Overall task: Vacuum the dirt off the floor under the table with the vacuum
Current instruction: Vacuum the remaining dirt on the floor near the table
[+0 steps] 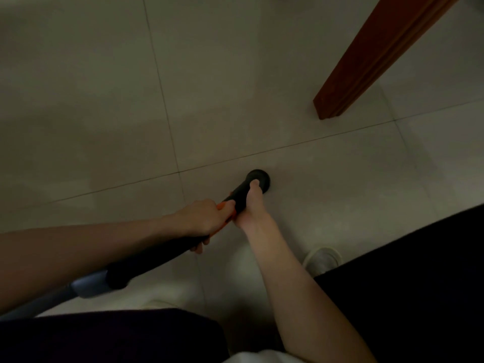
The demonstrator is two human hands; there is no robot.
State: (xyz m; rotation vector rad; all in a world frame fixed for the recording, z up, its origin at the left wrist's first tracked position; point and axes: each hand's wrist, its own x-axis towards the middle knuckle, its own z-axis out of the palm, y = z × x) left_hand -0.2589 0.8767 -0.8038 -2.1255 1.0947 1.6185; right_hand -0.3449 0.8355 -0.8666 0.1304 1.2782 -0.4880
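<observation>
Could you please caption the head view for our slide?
Both hands, left and right, grip the vacuum on tiled floor.

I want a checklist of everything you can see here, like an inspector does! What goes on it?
Surface: pale tiled floor with thin grout lines; no dirt can be made out in this dim picture.
Job's things: black vacuum tube with an orange part, its round nozzle down at the floor.
Clutter: nothing seen.
Grippers: left hand grips the tube by the orange part; right hand grips it nearer the nozzle.
Cables: nothing seen; a grey-blue part continues from the tube's rear.
Surroundings: brown wooden table leg at upper right; a white shoe on the floor; dark clothing at the bottom.
</observation>
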